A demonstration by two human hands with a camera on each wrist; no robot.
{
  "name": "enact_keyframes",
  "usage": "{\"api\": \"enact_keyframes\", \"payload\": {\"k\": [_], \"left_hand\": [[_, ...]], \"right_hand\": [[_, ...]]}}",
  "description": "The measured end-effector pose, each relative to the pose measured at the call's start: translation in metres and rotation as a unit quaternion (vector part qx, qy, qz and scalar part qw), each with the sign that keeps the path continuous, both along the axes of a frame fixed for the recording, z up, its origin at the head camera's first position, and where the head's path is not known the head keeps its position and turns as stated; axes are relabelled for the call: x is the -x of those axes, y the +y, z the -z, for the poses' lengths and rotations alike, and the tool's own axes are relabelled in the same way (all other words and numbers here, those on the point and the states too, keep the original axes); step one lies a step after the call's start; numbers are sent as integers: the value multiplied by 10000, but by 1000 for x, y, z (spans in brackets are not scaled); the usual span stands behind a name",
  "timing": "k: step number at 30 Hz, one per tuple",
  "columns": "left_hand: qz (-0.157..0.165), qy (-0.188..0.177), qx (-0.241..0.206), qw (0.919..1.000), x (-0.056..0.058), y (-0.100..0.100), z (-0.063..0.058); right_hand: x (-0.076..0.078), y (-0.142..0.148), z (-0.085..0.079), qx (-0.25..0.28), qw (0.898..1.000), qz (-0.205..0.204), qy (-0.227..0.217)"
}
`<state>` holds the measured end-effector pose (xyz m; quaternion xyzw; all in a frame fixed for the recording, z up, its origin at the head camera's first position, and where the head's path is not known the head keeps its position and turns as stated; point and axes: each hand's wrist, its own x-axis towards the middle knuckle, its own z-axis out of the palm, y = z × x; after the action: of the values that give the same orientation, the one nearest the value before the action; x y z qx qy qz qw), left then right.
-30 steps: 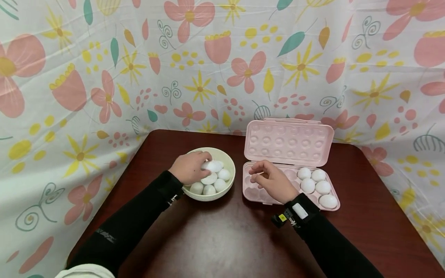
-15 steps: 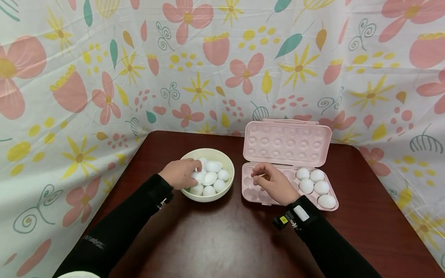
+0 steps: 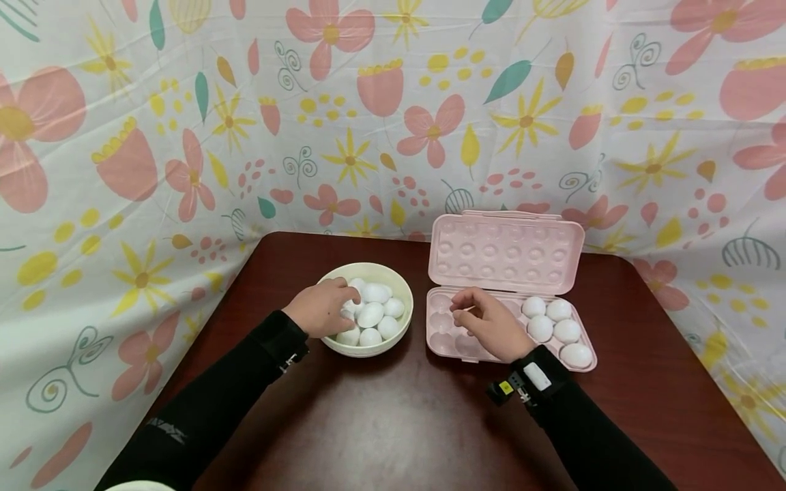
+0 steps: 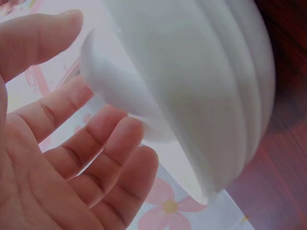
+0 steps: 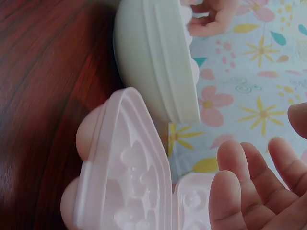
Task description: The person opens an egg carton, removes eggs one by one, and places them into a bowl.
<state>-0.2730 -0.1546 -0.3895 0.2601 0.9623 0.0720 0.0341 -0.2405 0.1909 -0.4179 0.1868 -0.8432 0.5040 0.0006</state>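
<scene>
My left hand (image 3: 322,307) reaches over the left rim of a cream bowl (image 3: 402,333) heaped with white eggs (image 3: 370,315). In the left wrist view its thumb and fingers are spread apart, with fingertips right at an egg (image 4: 117,79) that rises above the rim. My right hand (image 3: 488,324) hovers over the left part of a pink egg box (image 3: 439,349), fingers loosely bent and nothing between them. Several white eggs (image 3: 540,328) sit in the box's right-hand cups. The cups visible on its left side hold no eggs.
The egg box's lid (image 3: 506,252) stands raised behind its base, near the table's back edge. Bowl and box rest side by side on a dark red-brown table (image 3: 381,423). A flower-print curtain (image 3: 368,102) hangs behind and around it.
My left hand has drawn back from the eggs mid-bowl toward the left rim, then shifted slightly right again. My right hand has barely moved.
</scene>
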Motion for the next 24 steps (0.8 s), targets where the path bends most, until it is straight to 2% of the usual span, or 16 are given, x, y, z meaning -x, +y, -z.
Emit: {"api": "enact_keyframes", "payload": {"k": [6,10,14,17,22,24], "left_hand": [[210,61,-305,9993,-2,15,-5],[532,201,-639,9963,-3,32,-5],[799,473,-801,9925,-4,52,-5],[915,518,-860,9907,-6,68,-5],[1177,467,-906,9878,-11,96,-4],[1295,487,-892,9863,-13,105,-3]], "right_hand": [[2,19,-3,-851,9950,450,254],[4,38,-4,-1533,9844,784,362],[8,58,-4,-2045,9724,1090,289],[11,71,-5,-2473,9602,1270,267],[13,90,-7,-3440,9270,1496,52],[13,97,-7,-3690,9169,1518,-142]]}}
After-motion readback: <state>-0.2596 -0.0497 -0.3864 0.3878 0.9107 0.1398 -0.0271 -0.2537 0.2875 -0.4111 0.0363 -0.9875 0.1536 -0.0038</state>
